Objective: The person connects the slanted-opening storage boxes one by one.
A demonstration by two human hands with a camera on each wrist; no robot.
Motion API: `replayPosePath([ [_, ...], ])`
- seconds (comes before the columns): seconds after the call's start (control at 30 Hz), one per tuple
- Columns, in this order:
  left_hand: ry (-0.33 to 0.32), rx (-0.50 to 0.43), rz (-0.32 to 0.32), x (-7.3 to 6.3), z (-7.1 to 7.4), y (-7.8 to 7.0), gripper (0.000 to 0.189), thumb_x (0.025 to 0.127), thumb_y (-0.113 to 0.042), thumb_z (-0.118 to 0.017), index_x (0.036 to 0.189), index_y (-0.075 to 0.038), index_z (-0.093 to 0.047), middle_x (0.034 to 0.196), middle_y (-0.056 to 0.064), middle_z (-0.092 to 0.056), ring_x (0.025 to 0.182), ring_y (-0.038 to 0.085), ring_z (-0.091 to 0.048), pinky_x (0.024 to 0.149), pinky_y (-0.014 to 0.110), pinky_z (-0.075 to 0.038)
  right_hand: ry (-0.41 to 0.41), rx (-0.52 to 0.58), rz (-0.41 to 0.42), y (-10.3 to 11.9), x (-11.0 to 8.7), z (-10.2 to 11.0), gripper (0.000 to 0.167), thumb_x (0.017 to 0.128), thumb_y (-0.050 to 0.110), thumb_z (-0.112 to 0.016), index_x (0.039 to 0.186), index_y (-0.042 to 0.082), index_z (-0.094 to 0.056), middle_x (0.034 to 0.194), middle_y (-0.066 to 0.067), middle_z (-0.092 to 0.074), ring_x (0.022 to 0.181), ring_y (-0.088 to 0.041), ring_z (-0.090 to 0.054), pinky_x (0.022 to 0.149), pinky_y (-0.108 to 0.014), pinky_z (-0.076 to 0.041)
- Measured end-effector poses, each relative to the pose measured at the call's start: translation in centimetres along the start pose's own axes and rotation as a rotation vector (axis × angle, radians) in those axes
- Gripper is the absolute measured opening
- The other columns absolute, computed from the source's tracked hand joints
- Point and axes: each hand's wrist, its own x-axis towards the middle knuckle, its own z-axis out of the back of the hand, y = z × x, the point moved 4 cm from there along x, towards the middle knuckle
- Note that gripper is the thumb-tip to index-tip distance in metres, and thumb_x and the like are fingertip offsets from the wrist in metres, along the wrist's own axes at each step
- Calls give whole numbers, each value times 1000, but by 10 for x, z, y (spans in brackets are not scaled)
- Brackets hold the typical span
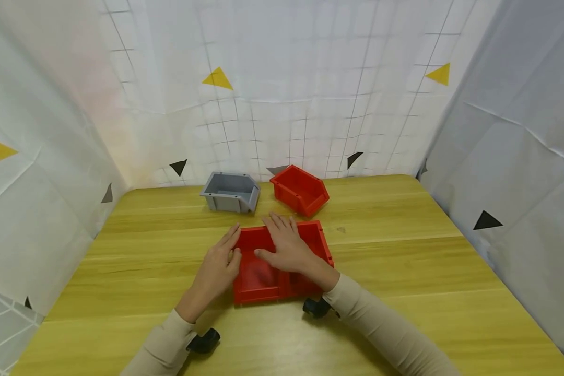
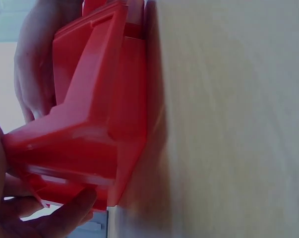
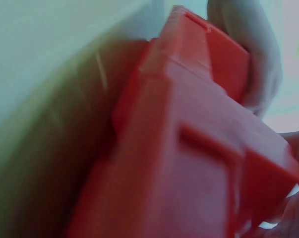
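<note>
Two red bins stand side by side on the table, the left bin (image 1: 256,292) flush against the right bin (image 1: 317,237). At the left bin's left wall is my left hand (image 1: 218,263), its thumb over the rim and its fingers along the outside, gripping that wall. My right hand (image 1: 289,250) lies over the place where the bins meet, fingers long and spread towards the back rim, thumb pointing left above the left bin. In the right wrist view the red plastic (image 3: 199,183) is blurred, and how firmly the right fingers touch it is hard to see.
Behind the hands, a grey bin (image 1: 230,201) stands at back left and another red bin (image 1: 293,193), turned at an angle, to its right. The wooden table (image 1: 404,250) is bounded by white sheets (image 1: 286,62). Dark wrist cameras (image 1: 204,342) hang beneath both sleeves.
</note>
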Motion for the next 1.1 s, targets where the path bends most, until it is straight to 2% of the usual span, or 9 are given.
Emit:
replayPosePath([
  [0.2,-13,7,3,0,6,5,54,101,-2,-56,153,5,-45,162,12,-39,51,6,-31,56,28,-44,-48,74,65,-3,0,28,77,97,31,-69,159,-1,-37,167,-21,-27,155,-41,-17,123,-54,-4],
  [0.33,-9,-3,-10,0,8,6,54,101,-1,-56,153,6,-45,163,12,-38,46,4,-27,50,28,-42,-87,103,67,-10,3,47,73,98,27,-70,157,-2,-40,165,-21,-32,153,-38,-24,123,-54,-6],
  [0.47,-4,-14,-14,-1,9,8,54,101,-1,-56,153,6,-45,162,13,-38,46,3,-27,49,27,-41,-97,96,30,-22,6,63,71,98,27,-71,156,-2,-41,163,-19,-36,151,-35,-30,123,-56,-11],
  [0.7,-10,-17,-9,-2,11,9,53,100,0,-56,152,6,-46,161,14,-40,48,4,-26,45,26,-39,-100,63,-46,-42,17,87,70,98,26,-71,155,-4,-42,161,-21,-39,146,-39,-38,119,-61,-21],
  [0.83,-10,-14,-8,-3,12,10,53,100,0,-55,153,6,-46,161,14,-40,51,6,-29,45,26,-38,-96,42,-86,-57,27,95,67,100,26,-68,155,-4,-42,158,-22,-43,137,-40,-47,111,-58,-39],
  [0.93,-10,-10,-4,-3,13,12,53,100,0,-55,153,5,-46,161,14,-41,53,8,-31,45,26,-38,-92,36,-112,-69,37,99,64,101,25,-65,153,-5,-43,153,-22,-48,129,-41,-53,104,-55,-47],
  [1.1,-13,-14,-8,-4,14,14,53,101,0,-55,153,5,-47,160,15,-41,51,6,-29,44,26,-37,-79,19,-126,-84,51,103,61,102,23,-63,153,-6,-43,151,-23,-50,130,-41,-53,105,-54,-46],
])
